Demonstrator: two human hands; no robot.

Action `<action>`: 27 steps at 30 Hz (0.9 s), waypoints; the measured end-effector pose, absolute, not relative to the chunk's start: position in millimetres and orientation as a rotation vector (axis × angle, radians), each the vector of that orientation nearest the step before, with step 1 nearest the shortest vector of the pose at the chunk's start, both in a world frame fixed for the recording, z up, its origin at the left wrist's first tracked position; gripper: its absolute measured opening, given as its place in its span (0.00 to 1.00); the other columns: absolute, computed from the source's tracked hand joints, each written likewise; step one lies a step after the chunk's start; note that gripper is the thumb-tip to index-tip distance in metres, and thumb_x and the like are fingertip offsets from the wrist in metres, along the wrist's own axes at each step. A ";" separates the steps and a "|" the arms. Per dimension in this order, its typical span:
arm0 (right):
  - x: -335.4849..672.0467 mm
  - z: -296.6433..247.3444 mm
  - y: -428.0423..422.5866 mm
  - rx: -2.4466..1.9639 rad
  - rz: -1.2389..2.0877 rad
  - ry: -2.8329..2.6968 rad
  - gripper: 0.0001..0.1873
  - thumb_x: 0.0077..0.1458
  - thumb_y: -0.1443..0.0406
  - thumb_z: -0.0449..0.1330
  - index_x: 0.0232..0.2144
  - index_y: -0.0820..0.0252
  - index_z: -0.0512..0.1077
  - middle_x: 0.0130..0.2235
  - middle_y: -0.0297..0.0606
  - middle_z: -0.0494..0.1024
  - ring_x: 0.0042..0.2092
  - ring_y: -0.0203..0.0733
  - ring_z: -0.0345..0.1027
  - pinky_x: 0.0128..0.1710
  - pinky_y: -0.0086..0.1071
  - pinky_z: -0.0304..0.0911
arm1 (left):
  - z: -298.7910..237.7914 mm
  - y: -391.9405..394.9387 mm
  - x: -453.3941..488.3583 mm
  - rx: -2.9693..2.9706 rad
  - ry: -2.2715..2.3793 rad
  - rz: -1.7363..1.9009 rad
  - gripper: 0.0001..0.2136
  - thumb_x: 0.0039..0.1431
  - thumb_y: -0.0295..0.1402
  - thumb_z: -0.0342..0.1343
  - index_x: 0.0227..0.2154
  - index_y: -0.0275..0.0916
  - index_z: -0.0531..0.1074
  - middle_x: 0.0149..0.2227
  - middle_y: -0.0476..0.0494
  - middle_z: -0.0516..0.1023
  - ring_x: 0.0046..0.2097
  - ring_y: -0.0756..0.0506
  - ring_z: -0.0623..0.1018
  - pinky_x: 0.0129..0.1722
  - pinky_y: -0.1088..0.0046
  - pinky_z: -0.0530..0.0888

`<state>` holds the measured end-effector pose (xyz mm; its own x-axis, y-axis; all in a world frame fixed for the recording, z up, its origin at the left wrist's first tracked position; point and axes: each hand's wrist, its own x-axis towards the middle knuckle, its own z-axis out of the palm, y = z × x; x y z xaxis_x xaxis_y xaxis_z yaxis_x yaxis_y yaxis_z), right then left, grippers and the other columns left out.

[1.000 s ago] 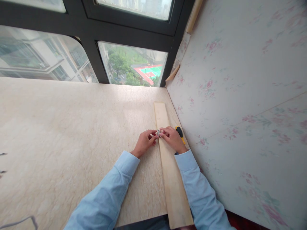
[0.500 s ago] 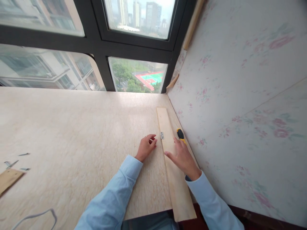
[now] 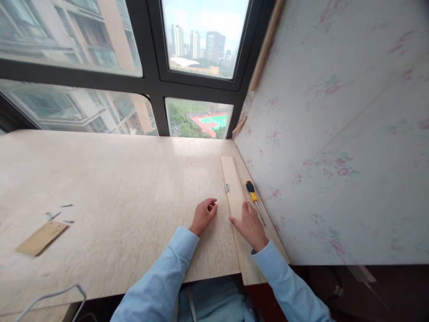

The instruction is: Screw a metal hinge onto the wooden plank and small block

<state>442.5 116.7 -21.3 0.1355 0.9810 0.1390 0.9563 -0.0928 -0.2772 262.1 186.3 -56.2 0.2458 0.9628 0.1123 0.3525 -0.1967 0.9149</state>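
A long pale wooden board [image 3: 233, 181] lies along the right side of the countertop, its near end jutting past the front edge. A small metal hinge [image 3: 227, 188] sits at the board's left edge. My right hand [image 3: 250, 226] spans the board from above, thumb at its left edge and fingers at its right. Left of the board is my left hand [image 3: 205, 216], low over the countertop, fingers curled in toward the thumb; what they hold, if anything, is hidden. A screwdriver [image 3: 251, 190] with a black and yellow handle lies between board and wall.
The marbled countertop [image 3: 134, 188] meets a flowered wall [image 3: 321, 134] on the right and dark window frames [image 3: 154, 94] behind. At left lie a short wooden piece [image 3: 42, 239] and several small metal parts [image 3: 53, 215]. A pale cable [image 3: 63, 290] loops near the front edge.
The camera view has shifted, showing more of the screwdriver and the left side. My right hand has drawn back along the board and closed in on its edges. My left hand stays curled beside it.
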 end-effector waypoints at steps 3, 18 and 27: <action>440.5 -20.2 113.9 -2.135 0.088 -1.879 0.31 0.54 0.57 0.61 0.54 0.72 0.64 0.56 0.62 0.67 0.56 0.60 0.64 0.54 0.47 0.60 | -54.5 175.6 256.9 1.721 1.230 0.954 0.13 0.58 0.31 0.51 0.43 0.34 0.74 0.36 0.42 0.79 0.31 0.51 0.76 0.34 0.74 0.74; 442.3 -7.5 93.6 -2.227 0.076 -1.949 0.25 0.56 0.59 0.59 0.49 0.75 0.69 0.50 0.58 0.71 0.55 0.57 0.64 0.53 0.40 0.58 | -59.3 151.0 241.0 1.781 1.253 0.978 0.12 0.57 0.30 0.51 0.41 0.35 0.75 0.36 0.42 0.79 0.33 0.50 0.77 0.37 0.73 0.73; 472.7 -30.6 94.0 -2.031 0.045 -2.081 0.23 0.58 0.53 0.57 0.45 0.69 0.70 0.51 0.61 0.71 0.55 0.59 0.67 0.55 0.46 0.62 | -59.5 136.0 210.4 1.642 1.121 0.901 0.13 0.55 0.31 0.53 0.42 0.34 0.74 0.35 0.42 0.78 0.30 0.51 0.77 0.33 0.75 0.73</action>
<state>472.7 94.0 -30.6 -0.0107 0.9895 0.1439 0.9824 0.0372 -0.1829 210.4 136.0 -59.5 0.3165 0.9461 0.0684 0.2700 -0.1590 0.9496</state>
